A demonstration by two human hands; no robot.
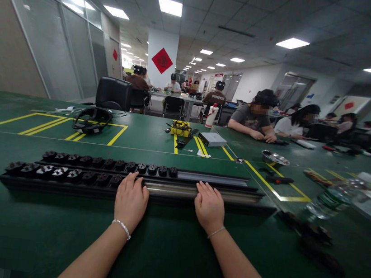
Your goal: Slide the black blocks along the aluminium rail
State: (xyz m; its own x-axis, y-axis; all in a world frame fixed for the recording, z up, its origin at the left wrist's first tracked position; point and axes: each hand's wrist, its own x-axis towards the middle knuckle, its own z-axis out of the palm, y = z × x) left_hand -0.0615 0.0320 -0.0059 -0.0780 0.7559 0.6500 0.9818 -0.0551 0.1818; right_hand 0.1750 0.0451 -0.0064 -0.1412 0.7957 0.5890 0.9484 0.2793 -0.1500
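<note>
Two long black rails lie side by side across the green table. The near rail [172, 190] carries several black modules on its left half, and the far rail [212, 178] has a row of them too. My left hand [131, 200] rests on the near rail's front edge beside the last module, fingers curled over it. My right hand [209, 206] lies on the same rail's bare metal stretch, fingers bent over the edge. Each wrist wears a thin bracelet.
A black headset [91, 120] lies at the back left inside yellow floor-tape lines. A yellow-and-black part [180, 128], a grey box [212, 139], a metal bowl [274, 158] and a plastic bottle [334, 199] stand to the right. Seated people work at tables behind.
</note>
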